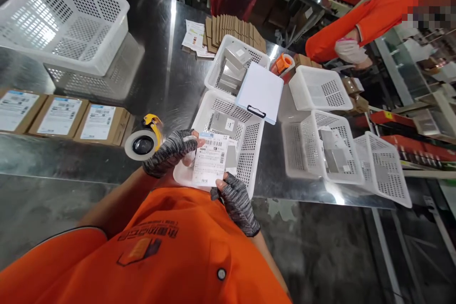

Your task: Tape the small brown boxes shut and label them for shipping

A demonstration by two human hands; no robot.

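Gloved left hand (169,152) and gloved right hand (235,203) stand apart, pinching opposite edges of a barcoded shipping label (210,161) above the near end of a white perforated basket (249,156). Yellow-handled tape dispenser (144,137) sits just left, by the steel bench (178,76) front edge (boxes with labels (60,116) line that edge further left).

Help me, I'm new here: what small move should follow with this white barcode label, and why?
Probably compare the label with the flat grey packet in the white perforated plastic basket below: left hand and right hand hold it above the packet, which bears a white sticker.
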